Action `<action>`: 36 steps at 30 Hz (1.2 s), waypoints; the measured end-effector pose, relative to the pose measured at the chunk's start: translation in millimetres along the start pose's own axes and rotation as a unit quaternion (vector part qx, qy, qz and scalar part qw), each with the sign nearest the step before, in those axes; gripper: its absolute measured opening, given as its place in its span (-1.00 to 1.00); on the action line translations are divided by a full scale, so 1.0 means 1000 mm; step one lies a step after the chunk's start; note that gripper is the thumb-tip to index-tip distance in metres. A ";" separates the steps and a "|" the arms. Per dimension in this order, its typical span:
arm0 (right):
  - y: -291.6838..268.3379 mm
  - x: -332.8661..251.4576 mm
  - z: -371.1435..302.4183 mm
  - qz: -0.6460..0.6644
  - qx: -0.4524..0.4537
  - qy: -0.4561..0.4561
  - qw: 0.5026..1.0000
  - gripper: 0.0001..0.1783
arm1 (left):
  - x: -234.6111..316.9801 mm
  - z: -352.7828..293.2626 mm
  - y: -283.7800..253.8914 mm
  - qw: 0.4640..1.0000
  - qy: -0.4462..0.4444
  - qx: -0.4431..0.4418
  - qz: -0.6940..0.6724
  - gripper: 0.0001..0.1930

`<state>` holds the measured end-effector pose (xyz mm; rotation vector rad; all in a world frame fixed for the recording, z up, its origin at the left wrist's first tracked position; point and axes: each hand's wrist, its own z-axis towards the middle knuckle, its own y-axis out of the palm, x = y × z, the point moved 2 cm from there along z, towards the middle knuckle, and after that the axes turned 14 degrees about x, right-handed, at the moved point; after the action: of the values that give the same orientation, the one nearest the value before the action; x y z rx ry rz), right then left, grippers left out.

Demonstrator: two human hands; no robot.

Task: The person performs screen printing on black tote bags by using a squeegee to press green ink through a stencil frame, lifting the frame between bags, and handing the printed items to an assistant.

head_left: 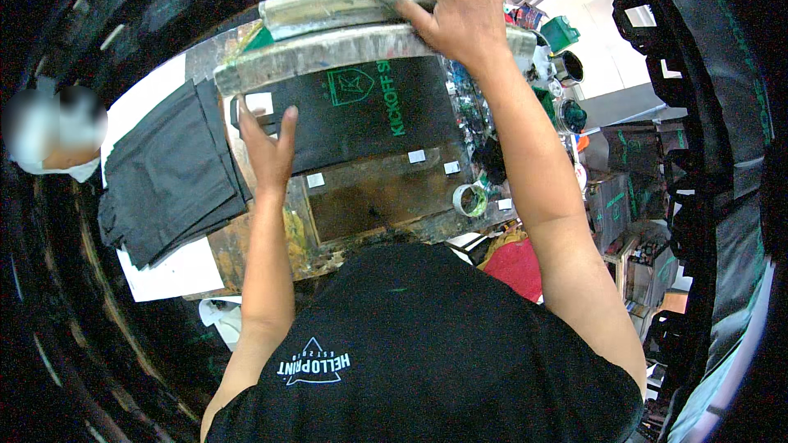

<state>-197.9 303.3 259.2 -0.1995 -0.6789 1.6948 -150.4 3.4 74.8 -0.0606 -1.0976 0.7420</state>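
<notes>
Right hand [464,16] up top, thumb and fingers clamped on a long pale rounded bar [328,13] with dirty stains; bar lies along the far side of a grey-white, paint-smeared frame rail [328,57]. Left hand [269,148] at the left end of a flat black fabric bag [361,123] with green shield and lettering, thumb and fingers spread apart, right by the bag's handle; can't tell if it touches. Bag lies on a dark brown board [369,201], below the rail in view, its far part hidden by it. White square tags [417,156] on and near the board's edges. Left: loose stack of plain black fabric bags [172,172], on a white sheet [164,275] on the stained wooden counter [230,246]. Right of board: pale green tape roll [470,200]; farther up, black cup [568,70] and green plastic container [561,34]. Red cloth [515,269] near the right elbow.
</notes>
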 end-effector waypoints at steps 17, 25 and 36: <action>0.021 0.029 0.088 0.116 -0.126 0.113 0.979 -0.21 | -0.104 0.006 -0.021 0.983 -0.180 -0.035 0.005 -0.66; 0.032 0.033 0.061 0.035 -0.002 0.033 0.999 -0.43 | -0.158 0.087 -0.203 0.915 -0.395 0.072 0.030 -0.65; 0.012 0.006 0.030 0.028 -0.082 0.066 0.994 -0.42 | -0.255 -0.012 -0.211 0.926 -0.062 0.096 0.359 -0.15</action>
<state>-223.9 297.9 278.4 -0.4461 -0.7193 1.6635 -94.0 -299.1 -47.4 -0.2620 -1.1180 1.5271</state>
